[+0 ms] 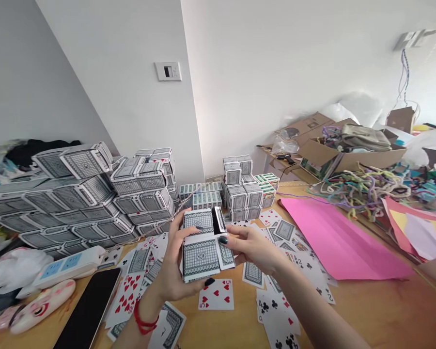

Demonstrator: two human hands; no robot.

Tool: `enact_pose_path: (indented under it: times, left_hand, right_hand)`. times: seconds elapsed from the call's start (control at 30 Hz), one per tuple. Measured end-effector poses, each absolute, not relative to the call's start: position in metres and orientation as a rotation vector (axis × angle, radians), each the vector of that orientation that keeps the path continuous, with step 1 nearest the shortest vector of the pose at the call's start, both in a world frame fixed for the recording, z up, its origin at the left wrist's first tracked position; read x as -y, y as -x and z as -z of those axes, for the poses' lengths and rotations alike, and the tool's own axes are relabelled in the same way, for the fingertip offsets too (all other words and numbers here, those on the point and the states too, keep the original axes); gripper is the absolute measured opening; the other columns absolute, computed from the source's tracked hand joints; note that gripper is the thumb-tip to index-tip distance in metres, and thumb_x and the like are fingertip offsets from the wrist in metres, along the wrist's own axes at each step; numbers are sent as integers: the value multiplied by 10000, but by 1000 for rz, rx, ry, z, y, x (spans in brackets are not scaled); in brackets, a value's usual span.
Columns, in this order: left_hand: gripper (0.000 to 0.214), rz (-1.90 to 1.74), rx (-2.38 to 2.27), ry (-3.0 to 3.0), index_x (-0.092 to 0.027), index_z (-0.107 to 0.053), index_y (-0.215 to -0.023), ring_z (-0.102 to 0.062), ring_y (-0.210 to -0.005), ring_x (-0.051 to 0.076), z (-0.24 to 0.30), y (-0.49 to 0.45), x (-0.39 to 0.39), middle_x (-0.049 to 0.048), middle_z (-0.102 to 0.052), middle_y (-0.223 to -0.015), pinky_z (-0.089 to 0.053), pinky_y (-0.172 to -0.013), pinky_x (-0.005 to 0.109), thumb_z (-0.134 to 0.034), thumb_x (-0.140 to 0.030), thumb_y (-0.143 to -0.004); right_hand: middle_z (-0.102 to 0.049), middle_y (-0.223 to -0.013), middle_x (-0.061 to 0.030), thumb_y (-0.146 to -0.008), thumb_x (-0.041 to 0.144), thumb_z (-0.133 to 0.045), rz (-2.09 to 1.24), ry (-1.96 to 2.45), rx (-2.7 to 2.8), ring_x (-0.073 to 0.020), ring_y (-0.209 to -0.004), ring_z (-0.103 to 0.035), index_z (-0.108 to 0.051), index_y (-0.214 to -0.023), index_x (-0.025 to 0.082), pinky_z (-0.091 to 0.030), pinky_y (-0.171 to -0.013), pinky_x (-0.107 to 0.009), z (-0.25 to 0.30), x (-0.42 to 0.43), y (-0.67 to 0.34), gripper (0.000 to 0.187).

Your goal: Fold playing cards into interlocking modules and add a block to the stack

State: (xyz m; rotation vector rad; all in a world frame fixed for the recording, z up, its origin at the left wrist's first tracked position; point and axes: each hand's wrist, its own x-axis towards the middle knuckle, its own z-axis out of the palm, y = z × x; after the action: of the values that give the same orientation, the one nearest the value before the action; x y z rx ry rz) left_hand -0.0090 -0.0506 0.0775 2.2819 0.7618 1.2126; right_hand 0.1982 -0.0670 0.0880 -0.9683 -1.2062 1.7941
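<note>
Head view, card block (203,249) between both hands, left hand (174,271) grip cupping it, right hand (250,247) grip pinching its edge

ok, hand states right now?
Left hand: closed on the card block, gripping its left side and bottom.
Right hand: closed on the block's right side.

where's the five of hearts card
In the head view, the five of hearts lies face up on the table, low centre, just below the card block held in both hands.
</note>
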Motion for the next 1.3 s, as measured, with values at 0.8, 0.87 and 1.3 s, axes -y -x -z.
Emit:
enact_pose_path:
  times: [0.8, 0.87, 1.3]
  left_hand:
    - [651, -1204, -815, -2260, -225, -363, -1176, -118, -1313, 375, -74, 8, 50, 151, -133, -1421, -270, -984, 545, -651, -419, -625]
    - [645, -1184, -818, -2249, -226, -357, -1186, -116, -1312, 376, -73, 8, 50, 152, -111, -1425, -282, -976, 540, -635, -431, -641]
    - [674, -1198, -796, -2210, -225, -347, -1207, -87, -1313, 384, -68, 6, 49, 159, -152, -1388, -226, -990, 575, -594, -517, -652]
  right_hand:
    - [-679, -820, -37, -728, 461, -608, -1708, 1004, 1228, -151, -707, -637, -523, -1212, 227, -539, -627, -283, -89, 71, -192, 544]
    - [-682, -808, -38, -728, 470, -603, -1692, 1016, 1229, -158, -691, -641, -515, -1221, 221, -541, -641, -307, -88, 71, -190, 560]
    - [-657, -660, -38, -698, 517, -608, -1486, 1241, 1267, -152, -554, -623, -461, -1272, 140, -543, -521, -291, -81, 73, -177, 702]
